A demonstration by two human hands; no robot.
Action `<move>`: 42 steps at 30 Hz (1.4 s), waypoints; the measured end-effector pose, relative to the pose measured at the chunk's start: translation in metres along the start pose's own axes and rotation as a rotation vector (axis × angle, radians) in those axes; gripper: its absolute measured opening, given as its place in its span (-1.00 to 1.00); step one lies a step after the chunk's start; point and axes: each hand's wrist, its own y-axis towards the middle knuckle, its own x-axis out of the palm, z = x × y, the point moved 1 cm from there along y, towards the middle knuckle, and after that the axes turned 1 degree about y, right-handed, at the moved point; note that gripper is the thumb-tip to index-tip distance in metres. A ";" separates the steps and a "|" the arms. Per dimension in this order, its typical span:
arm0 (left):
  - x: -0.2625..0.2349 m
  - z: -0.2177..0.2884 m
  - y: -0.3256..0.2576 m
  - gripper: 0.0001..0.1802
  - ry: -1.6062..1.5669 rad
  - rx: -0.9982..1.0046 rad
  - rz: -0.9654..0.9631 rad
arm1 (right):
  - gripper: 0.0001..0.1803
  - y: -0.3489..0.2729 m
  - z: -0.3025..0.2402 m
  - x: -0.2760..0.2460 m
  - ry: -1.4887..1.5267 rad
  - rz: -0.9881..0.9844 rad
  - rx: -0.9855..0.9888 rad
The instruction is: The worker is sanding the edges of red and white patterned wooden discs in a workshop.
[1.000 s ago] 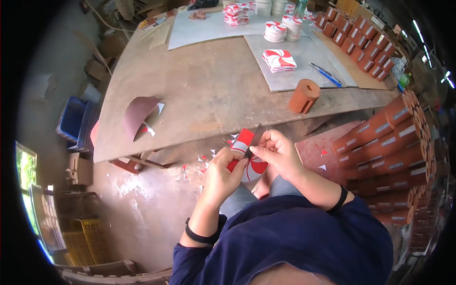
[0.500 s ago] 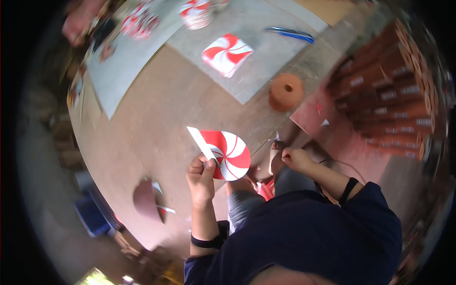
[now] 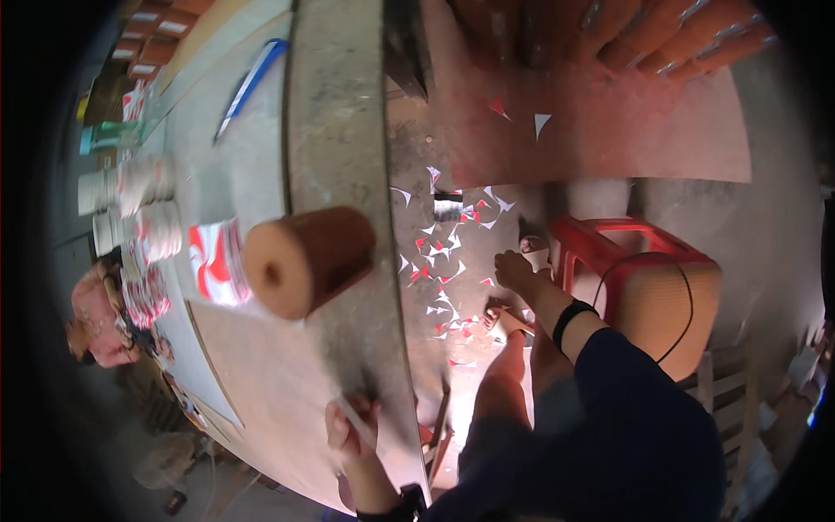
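My left hand (image 3: pixel 352 428), low over the table's near edge, is closed on a paper cutout (image 3: pixel 357 421). The cutout is turned nearly edge-on and shows only as a blurred pale strip; half a second earlier its red and white swirl face was visible. My right hand (image 3: pixel 516 271) hangs beyond the table edge above the floor, beside a red stool (image 3: pixel 600 233). Its fingers are curled in, and whatever they may hold is hidden. On the table, a brown cylinder with a centre hole (image 3: pixel 326 261) lies beside a stack of red and white swirl pieces (image 3: pixel 217 261).
A blue, narrow tool (image 3: pixel 250 90) lies farther along the table. Several white stacks (image 3: pixel 139 187) stand at the left, near another person (image 3: pixel 103 304) in pink. Red and white paper scraps (image 3: pixel 444 261) litter the floor. Brown tubular objects (image 3: pixel 639 43) stand at the top right.
My view has swung to the right, bringing the floor scraps and stool into sight. The cutout in my left hand has turned from face-on to nearly edge-on. My right hand stays curled.
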 end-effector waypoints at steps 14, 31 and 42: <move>-0.039 0.015 -0.034 -0.73 0.087 0.013 0.489 | -0.60 0.239 0.003 0.221 -0.090 0.236 0.107; 0.000 0.007 -0.017 -0.77 0.004 -0.003 0.326 | -0.89 0.097 -0.033 0.079 0.094 0.200 -0.070; -0.012 -0.015 0.004 -0.81 -0.105 -0.037 0.272 | -0.94 -0.062 -0.053 -0.221 0.510 0.500 -0.279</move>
